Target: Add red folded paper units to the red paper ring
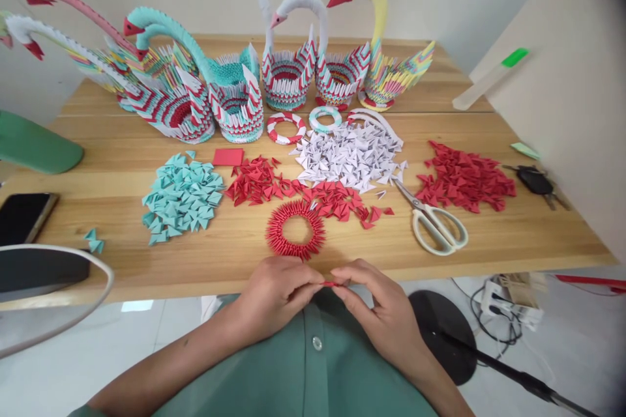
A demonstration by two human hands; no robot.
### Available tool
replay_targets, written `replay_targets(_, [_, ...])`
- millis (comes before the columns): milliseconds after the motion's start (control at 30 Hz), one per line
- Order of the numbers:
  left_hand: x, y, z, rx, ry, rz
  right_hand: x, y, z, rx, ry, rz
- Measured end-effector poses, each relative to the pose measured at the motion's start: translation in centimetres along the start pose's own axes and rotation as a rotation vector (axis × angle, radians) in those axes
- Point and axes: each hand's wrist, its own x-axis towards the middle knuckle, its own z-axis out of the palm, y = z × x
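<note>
Close to my body, at the front edge of the table, my left hand [281, 290] and my right hand [374, 300] pinch a small red paper piece [330, 284] between their fingertips. Just beyond them lies a spiky ring of red paper pieces [274, 242]. Loose red folded triangles [337, 201] are heaped behind the ring. Past these is a pile of white triangles [349, 156], and to the left a pile of turquoise ones [182, 199]. A second red pile [464, 177] lies at the right.
Several paper swans [288, 81] stand along the back. White-handled scissors [437, 228] and keys [535, 179] lie right. A phone [24, 215], a green bottle [39, 143] and a pale cable [105, 267] are left. Red paper [228, 157] and two patterned rings [286, 128] sit mid-table.
</note>
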Motion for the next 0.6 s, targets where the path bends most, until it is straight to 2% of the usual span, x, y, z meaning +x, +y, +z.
replay_targets(200, [0.10, -0.09, -0.15, 0.048, 0.033, 0.053, -0.01, 0.16, -0.15, 0.030, 0.013, 0.051])
replay_targets(433, [0.35, 0.05, -0.48, 0.207, 0.017, 0.199, 0.22, -0.22, -0.22, 0.309, -0.116, 0.395])
replay_targets(533, [0.39, 0.03, -0.48, 0.116, 0.034, 0.189, 0.41, -0.30, -0.06, 0.393, -0.111, 0.423])
replay_targets(600, [0.38, 0.04, -0.40, -0.046, 0.035, 0.114, 0.46, -0.27, 0.02, 0.414, -0.094, 0.410])
